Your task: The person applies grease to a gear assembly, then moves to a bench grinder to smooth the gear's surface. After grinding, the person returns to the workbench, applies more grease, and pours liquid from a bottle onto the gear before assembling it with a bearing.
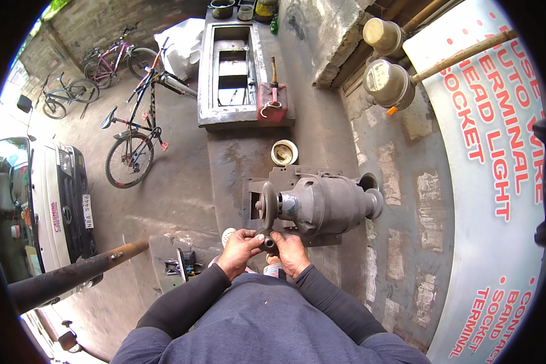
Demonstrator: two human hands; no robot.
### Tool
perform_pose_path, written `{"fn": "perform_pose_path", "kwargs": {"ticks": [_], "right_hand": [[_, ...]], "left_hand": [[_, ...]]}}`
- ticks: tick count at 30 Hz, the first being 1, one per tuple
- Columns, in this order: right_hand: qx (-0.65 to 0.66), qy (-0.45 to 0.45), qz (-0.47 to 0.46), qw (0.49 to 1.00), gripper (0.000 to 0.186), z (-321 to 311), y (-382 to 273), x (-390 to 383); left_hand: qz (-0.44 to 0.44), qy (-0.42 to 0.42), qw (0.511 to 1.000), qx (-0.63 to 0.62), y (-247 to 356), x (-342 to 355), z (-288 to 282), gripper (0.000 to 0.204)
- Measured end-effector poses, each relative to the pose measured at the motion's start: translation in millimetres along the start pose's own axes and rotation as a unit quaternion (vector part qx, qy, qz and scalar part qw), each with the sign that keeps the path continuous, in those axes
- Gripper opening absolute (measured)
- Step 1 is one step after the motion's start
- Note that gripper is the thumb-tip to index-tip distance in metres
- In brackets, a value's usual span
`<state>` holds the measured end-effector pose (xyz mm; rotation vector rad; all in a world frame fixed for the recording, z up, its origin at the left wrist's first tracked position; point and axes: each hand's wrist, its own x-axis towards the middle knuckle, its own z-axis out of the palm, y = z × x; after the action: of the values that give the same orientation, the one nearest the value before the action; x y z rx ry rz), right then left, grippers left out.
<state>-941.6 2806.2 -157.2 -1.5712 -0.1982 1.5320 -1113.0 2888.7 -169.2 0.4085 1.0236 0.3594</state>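
Note:
Both my hands are closed on a small dark metal part with a round hole point(269, 242). My left hand point(236, 253) pinches it from the left, thumb and fingers pressed to its side. From the other side my right hand point(292, 253) grips it with the thumb along its top. The part is held at the near edge of a grinding wheel point(268, 205); whether it touches the wheel I cannot tell. That wheel sits on the left end of a big grey electric motor point(327, 205), bolted to a metal base.
Beyond the motor stand a round pale tub point(284, 153), a red container point(272, 103) and a framed metal box point(205, 91). Bicycles point(130, 161) and a white vehicle point(57, 200) are at left. A rusty pipe point(85, 273) juts in. Electric meters point(389, 84) and a signboard point(467, 212) line the right.

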Motion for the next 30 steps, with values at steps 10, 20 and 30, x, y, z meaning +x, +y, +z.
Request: {"fn": "perform_pose_path", "kwargs": {"ticks": [10, 20, 30], "right_hand": [[-0.235, -0.059, -0.234, 0.942, 0.039, -28.0, -3.1, -13.6], [0.048, 0.021, -0.052, 0.997, 0.036, -6.0, 28.3, 13.1], [0.011, -0.004, -0.018, 1.000, 0.034, 2.3, 11.9, 7.2]], "left_hand": [[0.149, -0.088, 0.976, 0.133, -6.9, -18.8, -2.4, 0.039], [0.042, -0.015, 0.997, 0.067, -0.3, 9.8, 1.2, 0.037], [0.010, 0.010, 1.000, 0.017, 2.0, 3.7, -4.2, 0.038]]}}
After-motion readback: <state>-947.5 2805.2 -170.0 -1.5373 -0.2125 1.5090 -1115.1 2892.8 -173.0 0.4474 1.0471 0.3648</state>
